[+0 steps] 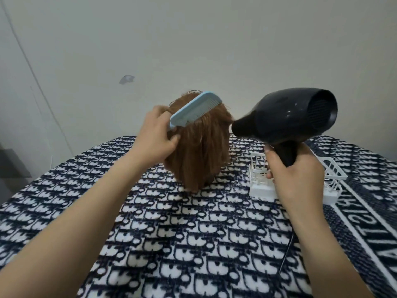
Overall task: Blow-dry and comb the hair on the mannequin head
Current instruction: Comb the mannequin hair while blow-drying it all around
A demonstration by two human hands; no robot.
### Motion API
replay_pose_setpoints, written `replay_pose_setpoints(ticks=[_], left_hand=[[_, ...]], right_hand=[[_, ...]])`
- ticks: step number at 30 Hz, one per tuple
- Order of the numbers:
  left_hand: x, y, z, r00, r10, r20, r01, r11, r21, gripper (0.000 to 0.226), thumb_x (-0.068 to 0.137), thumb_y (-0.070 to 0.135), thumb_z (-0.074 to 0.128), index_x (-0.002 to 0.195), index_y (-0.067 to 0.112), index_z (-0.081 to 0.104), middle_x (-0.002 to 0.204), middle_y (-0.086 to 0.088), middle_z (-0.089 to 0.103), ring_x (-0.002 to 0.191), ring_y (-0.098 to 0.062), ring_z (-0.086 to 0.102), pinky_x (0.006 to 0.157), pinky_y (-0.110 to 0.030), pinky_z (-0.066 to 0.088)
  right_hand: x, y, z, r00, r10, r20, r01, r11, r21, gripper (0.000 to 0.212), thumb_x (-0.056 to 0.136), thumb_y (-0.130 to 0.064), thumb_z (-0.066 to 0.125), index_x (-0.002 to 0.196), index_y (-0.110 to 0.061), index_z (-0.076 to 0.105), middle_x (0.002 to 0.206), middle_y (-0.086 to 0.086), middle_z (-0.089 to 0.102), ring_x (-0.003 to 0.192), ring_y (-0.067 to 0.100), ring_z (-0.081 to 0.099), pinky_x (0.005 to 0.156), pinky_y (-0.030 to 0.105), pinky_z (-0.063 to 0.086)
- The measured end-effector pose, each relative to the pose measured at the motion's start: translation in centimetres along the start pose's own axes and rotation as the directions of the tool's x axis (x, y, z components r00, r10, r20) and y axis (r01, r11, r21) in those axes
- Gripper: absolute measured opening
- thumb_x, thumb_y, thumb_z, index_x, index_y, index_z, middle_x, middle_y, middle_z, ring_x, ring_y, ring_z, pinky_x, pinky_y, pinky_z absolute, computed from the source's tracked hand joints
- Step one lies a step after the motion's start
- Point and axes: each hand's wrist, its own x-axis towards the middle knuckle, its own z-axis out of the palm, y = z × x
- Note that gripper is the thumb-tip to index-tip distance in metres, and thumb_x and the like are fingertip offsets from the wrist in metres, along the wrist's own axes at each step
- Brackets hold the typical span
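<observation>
The mannequin head (pixel 199 151) stands in the middle of the patterned table with its back to me, covered in straight brown hair. My left hand (pixel 156 134) grips a light blue comb (pixel 195 109) whose teeth rest in the hair at the crown. My right hand (pixel 296 175) holds the handle of a black hair dryer (pixel 285 117). Its nozzle points left and almost touches the right side of the hair. The mannequin's face is hidden.
A white wire basket (pixel 335 171) sits on the table right of the head, partly behind my right hand. The dryer's black cord (pixel 286 254) runs down over the navy-and-white patterned cloth (pixel 182 233). A plain wall rises close behind the table.
</observation>
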Motion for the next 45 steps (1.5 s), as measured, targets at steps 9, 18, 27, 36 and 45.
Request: replay_pose_setpoints(ticks=[9, 18, 27, 36, 45], left_hand=[[4.9, 0.2, -0.2, 0.938, 0.166, 0.305, -0.199, 0.977, 0.079, 0.043, 0.069, 0.001, 0.071, 0.110, 0.001, 0.058, 0.153, -0.009, 0.030, 0.140, -0.022, 0.029, 0.111, -0.034, 0.029], [6.9, 1.0, 1.7, 0.962, 0.140, 0.235, -0.187, 0.964, 0.192, 0.050, 0.069, 0.019, 0.080, 0.110, 0.009, 0.053, 0.146, -0.002, 0.039, 0.126, -0.036, 0.040, 0.105, -0.043, 0.031], [8.1, 5.1, 3.0, 0.985, 0.142, 0.097, -0.162, 0.954, 0.252, 0.065, 0.065, 0.043, 0.082, 0.111, 0.008, 0.052, 0.119, -0.011, 0.054, 0.107, -0.031, 0.050, 0.090, -0.037, 0.030], [9.7, 8.2, 4.3, 0.995, 0.056, 0.082, -0.081, 0.933, 0.350, 0.069, 0.064, 0.053, 0.080, 0.108, 0.009, 0.050, 0.107, -0.011, 0.056, 0.096, -0.030, 0.052, 0.083, -0.037, 0.035], [9.7, 11.1, 5.5, 0.991, 0.080, 0.109, -0.118, 0.903, 0.413, 0.069, 0.072, 0.058, 0.071, 0.116, 0.008, 0.051, 0.110, -0.010, 0.054, 0.103, -0.029, 0.051, 0.080, -0.035, 0.036]], right_hand=[[0.3, 0.0, -0.2, 1.000, -0.011, 0.020, 0.011, 1.000, 0.027, 0.016, 0.093, -0.040, 0.066, 0.090, -0.027, 0.058, 0.071, 0.001, 0.068, 0.065, 0.026, 0.070, 0.065, 0.045, 0.057], [0.3, -0.1, -0.3, 0.999, 0.009, 0.054, -0.014, 0.996, 0.093, 0.017, 0.091, -0.038, 0.068, 0.081, -0.029, 0.058, 0.062, 0.001, 0.066, 0.060, 0.020, 0.068, 0.063, 0.040, 0.055], [0.3, 0.1, -0.5, 0.999, 0.043, 0.021, -0.044, 0.997, 0.057, 0.016, 0.091, -0.038, 0.068, 0.082, -0.028, 0.058, 0.061, 0.004, 0.066, 0.059, 0.023, 0.068, 0.063, 0.045, 0.057], [0.7, 0.3, -0.7, 0.998, 0.061, -0.003, -0.061, 0.996, 0.071, 0.014, 0.091, -0.038, 0.067, 0.082, -0.032, 0.058, 0.063, -0.002, 0.067, 0.057, 0.011, 0.068, 0.057, 0.037, 0.055], [1.9, 1.3, -1.9, 0.990, 0.118, 0.080, -0.121, 0.992, 0.032, 0.017, 0.090, -0.038, 0.069, 0.081, -0.027, 0.060, 0.057, -0.001, 0.068, 0.048, 0.006, 0.066, 0.054, 0.032, 0.051]])
